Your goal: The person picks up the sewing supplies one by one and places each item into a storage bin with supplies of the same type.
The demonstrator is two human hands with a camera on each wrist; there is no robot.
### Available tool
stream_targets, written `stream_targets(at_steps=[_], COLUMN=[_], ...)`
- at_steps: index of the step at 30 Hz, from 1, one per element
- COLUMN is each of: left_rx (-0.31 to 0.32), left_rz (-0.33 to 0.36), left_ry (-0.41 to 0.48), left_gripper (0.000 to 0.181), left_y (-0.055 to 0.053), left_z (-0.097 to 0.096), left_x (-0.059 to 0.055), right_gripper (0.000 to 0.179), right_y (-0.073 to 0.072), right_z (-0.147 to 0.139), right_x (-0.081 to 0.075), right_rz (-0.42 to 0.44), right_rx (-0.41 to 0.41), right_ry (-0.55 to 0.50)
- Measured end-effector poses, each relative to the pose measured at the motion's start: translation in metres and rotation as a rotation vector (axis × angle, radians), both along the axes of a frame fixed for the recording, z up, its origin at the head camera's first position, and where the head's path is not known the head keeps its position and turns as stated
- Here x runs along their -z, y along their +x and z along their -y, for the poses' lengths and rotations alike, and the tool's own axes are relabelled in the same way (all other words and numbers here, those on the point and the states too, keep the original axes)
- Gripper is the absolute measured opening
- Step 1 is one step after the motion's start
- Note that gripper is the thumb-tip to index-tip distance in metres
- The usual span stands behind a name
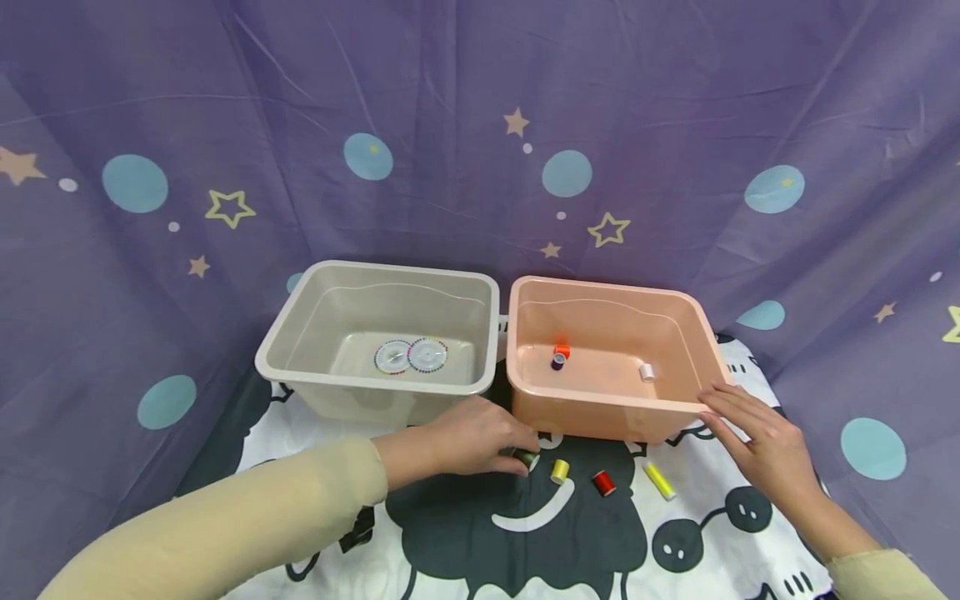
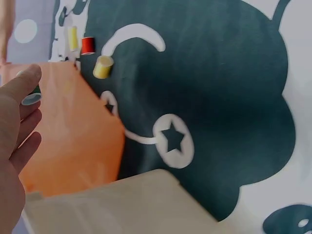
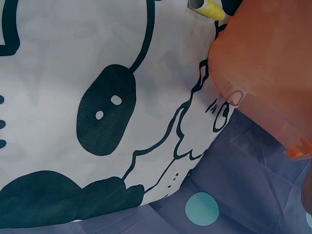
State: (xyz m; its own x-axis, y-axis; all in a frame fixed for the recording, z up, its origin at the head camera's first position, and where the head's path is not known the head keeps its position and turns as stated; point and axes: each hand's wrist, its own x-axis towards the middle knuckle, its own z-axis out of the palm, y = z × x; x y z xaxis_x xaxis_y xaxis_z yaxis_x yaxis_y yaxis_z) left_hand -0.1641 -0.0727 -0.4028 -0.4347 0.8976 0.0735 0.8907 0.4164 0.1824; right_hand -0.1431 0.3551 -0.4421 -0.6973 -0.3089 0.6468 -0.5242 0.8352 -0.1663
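Note:
My left hand (image 1: 476, 437) pinches a dark green thread spool (image 1: 529, 459) between thumb and fingers, low in front of the gap between two bins. In the left wrist view, the spool's pale end (image 2: 32, 99) pokes out under the fingers. To its right, a yellow spool (image 1: 559, 472), a red spool (image 1: 603, 483) and a long neon-yellow spool (image 1: 659, 482) form a loose row on the cloth. My right hand (image 1: 765, 437) touches the front right corner of the peach bin (image 1: 600, 421) with nearly straight fingers.
Inside the peach bin lie an orange-red spool (image 1: 562, 351), a dark spool (image 1: 558, 362) and a white spool (image 1: 647, 372). The grey bin (image 1: 375, 386) beside it contains two pin wheels (image 1: 427, 355). A purple curtain (image 1: 465, 100) hangs behind both bins.

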Motion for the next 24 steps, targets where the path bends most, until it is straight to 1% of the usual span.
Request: stream_targets(at_steps=[5, 10, 13, 19, 24], left_rx=[-0.005, 0.003, -0.003, -0.029, -0.054], left_rz=[0.009, -0.038, -0.061, -0.072, -0.132], left_ry=[0.025, 0.07, 0.071, 0.066, 0.056], left_gripper=[0.034, 0.031, 0.023, 0.018, 0.025], left_y=[-0.002, -0.007, -0.011, -0.024, -0.039], left_z=[-0.003, -0.003, -0.003, -0.005, -0.008], left_x=[-0.022, -0.04, -0.051, -0.071, -0.084], right_gripper=[0.069, 0.071, 0.072, 0.07, 0.068], right_y=[-0.001, -0.001, -0.001, -0.002, -0.002], right_z=[-0.001, -0.001, -0.001, -0.002, -0.002], right_x=[0.001, 0.001, 0.0, 0.0, 0.001], right_rz=[-0.009, -0.006, -0.001, 0.006, -0.011], right_rx=[-0.005, 0.003, 0.006, -0.006, -0.017], right_ry=[-0.001, 0.007, 0.012, 0.004, -0.005])
